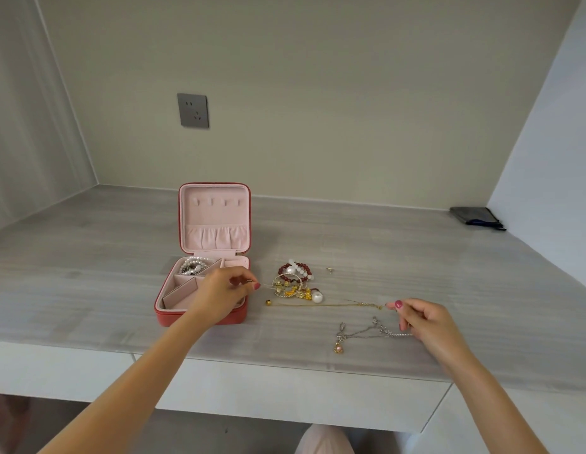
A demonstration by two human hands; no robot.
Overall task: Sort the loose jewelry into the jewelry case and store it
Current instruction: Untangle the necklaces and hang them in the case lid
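I see the jewelry case (200,290) sitting open on the counter (88,273), its lid standing upright toward the back wall and its front edge close to the counter's near edge. A pearl strand (192,266) fills the back-left compartment. My left hand (219,294) hovers over the case's right side, fingers curled, pinching one end of a thin gold chain (324,304). My right hand (422,322) pinches the other end between thumb and forefinger, so the chain runs taut, its long axis left to right, roughly parallel to the counter's front edge. Just behind the chain lies the loose jewelry pile (296,283): red beads, hoops, pearls. A silver bracelet (367,332) with a pink pendant lies nearer me, under my right hand, near the front edge. A small stud (331,269) sits apart, right of the pile. Bare counter spreads wide left of the case and behind the pile; a dark pouch (478,217) rests in the far right corner.
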